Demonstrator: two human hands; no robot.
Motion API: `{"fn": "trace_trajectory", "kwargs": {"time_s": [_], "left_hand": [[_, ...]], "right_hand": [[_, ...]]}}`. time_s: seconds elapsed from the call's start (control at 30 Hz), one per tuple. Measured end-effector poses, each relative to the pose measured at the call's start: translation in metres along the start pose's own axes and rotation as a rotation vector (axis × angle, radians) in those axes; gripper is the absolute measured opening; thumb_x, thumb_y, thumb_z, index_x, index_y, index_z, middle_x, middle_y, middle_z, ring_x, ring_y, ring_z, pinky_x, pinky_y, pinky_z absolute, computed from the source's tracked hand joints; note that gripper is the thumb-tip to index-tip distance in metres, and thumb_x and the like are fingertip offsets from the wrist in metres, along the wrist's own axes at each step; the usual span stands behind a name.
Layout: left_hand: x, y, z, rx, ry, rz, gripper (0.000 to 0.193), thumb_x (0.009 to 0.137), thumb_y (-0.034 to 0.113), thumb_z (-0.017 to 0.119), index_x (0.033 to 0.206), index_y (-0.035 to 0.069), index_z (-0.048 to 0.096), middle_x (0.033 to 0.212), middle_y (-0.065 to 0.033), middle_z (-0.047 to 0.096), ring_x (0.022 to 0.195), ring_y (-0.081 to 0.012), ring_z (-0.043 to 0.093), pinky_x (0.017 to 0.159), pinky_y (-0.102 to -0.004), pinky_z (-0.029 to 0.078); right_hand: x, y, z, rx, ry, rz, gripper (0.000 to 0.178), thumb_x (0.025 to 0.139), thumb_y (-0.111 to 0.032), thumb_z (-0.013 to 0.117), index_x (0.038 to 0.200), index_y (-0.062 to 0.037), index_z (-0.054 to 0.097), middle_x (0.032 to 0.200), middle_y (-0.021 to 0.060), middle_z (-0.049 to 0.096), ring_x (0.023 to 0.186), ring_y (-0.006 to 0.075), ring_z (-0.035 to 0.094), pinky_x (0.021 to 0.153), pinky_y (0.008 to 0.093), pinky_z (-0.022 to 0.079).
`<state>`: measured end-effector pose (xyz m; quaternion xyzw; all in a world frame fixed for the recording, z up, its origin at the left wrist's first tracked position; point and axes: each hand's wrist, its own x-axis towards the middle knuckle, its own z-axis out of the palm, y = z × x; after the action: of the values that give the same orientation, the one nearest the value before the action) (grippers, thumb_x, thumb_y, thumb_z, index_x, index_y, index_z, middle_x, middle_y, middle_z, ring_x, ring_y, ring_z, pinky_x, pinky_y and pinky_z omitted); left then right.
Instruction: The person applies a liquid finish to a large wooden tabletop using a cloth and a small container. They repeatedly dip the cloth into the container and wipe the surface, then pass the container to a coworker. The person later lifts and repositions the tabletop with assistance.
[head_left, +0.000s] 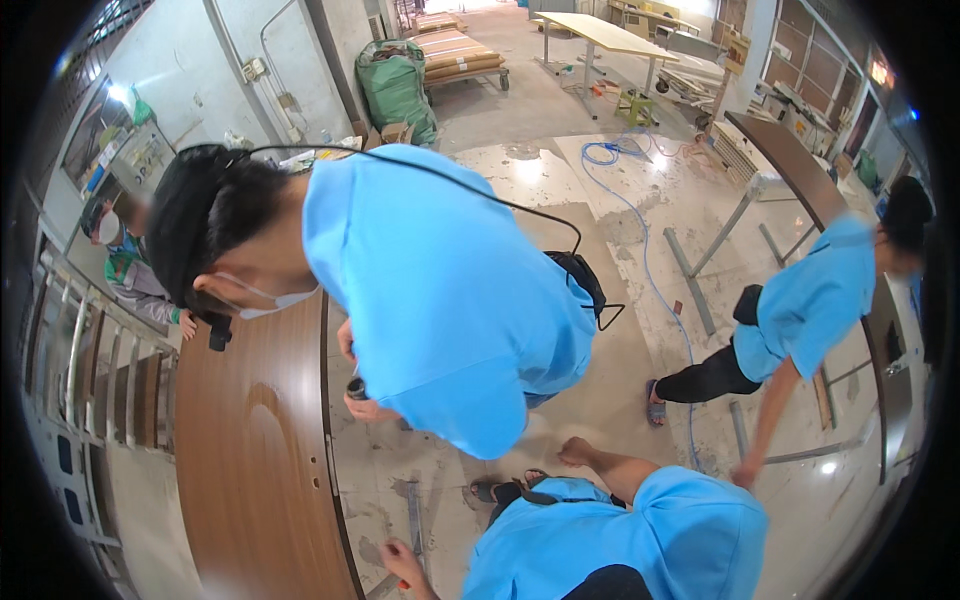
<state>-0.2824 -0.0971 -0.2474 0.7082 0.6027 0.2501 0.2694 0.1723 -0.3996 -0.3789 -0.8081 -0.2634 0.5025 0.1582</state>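
My left hand (402, 562) is low in the head view, beside the near long edge of a brown wood-grain door panel (250, 450). Its fingers are curled, and a small orange-red bit shows at the palm. The kind of object is unclear. My right hand (575, 453) hangs over the floor in front of me, closed in a loose fist with nothing visible in it. Small cutouts mark the panel's edge. Across from me, a co-worker (440, 290) in a blue shirt bends over the panel, a dark cylindrical thing (356, 389) at their hand.
Another person (130, 265) stands at the panel's far left end. To the right, a blue-shirted co-worker (810, 300) walks between metal stands (690, 280) and a dark brown panel (790, 165). A blue hose (645, 225) trails across the floor. A green sack (395, 90) stands at the back.
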Motion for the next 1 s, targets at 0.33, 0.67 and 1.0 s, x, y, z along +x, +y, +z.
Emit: {"fn": "trace_trajectory", "kwargs": {"time_s": [0.33,0.67,1.0], "left_hand": [[-0.154,-0.039,0.008,0.083,-0.722,-0.393,0.026,0.097,0.015,0.064,0.118,0.0,0.063,0.11,-0.0221,0.067,0.102,-0.0331,0.065,0.09,-0.0429,0.052],[-0.066,-0.042,-0.025,0.078,-0.826,-0.041,0.033,0.097,0.018,0.063,0.125,0.001,0.057,0.119,-0.0219,0.061,0.11,-0.0342,0.06,0.095,-0.044,0.048],[0.014,-0.075,-0.068,0.083,-0.967,0.188,0.042,0.097,0.02,0.062,0.133,0.003,0.051,0.129,-0.0217,0.054,0.119,-0.0352,0.054,0.101,-0.0451,0.044]], "right_hand": [[-0.044,0.063,0.03,0.471,0.091,0.367,0.021,0.091,-0.024,0.069,0.092,-0.0043,0.076,0.078,0.0072,0.074,0.067,0.0174,0.072,0.059,0.0319,0.059],[-0.055,0.028,0.051,0.545,0.254,0.276,0.023,0.091,-0.026,0.069,0.087,-0.0041,0.075,0.079,0.0077,0.075,0.068,0.0172,0.072,0.058,0.0337,0.06],[-0.124,-0.014,0.136,0.648,0.368,0.373,0.025,0.091,-0.026,0.071,0.083,-0.0034,0.076,0.074,0.0082,0.074,0.06,0.0171,0.07,0.052,0.0325,0.057]]}}
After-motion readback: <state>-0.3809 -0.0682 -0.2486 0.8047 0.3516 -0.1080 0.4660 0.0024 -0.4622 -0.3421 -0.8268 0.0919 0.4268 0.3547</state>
